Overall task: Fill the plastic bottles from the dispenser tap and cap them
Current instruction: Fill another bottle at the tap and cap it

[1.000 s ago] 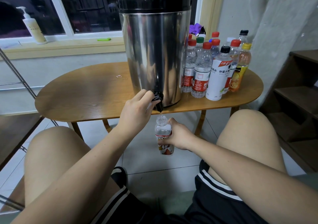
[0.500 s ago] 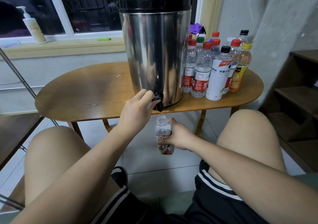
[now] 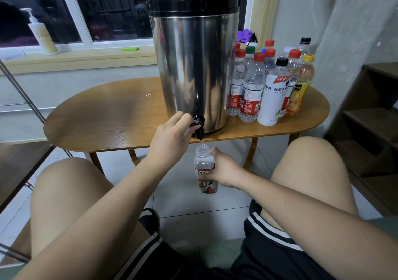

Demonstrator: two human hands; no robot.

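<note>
A tall steel dispenser (image 3: pixel 189 71) with a black lid stands on the oval wooden table (image 3: pixel 112 120). Its black tap (image 3: pixel 198 124) juts over the table's front edge. My left hand (image 3: pixel 170 137) grips the tap lever. Just below the spout, my right hand (image 3: pixel 224 170) holds a small uncapped clear bottle (image 3: pixel 203 163) with a red and white label, upright. A thin stream of water runs from the spout into the bottle's mouth. Several capped bottles (image 3: pixel 252 90) stand on the table to the right of the dispenser.
My bare knees flank the bottle, left (image 3: pixel 64 185) and right (image 3: pixel 310 172). A pump bottle (image 3: pixel 43 36) and a green item (image 3: pixel 130 48) sit on the window sill. Dark wooden shelves (image 3: pixel 374 118) stand at the right, a metal frame (image 3: pixel 23 99) at the left.
</note>
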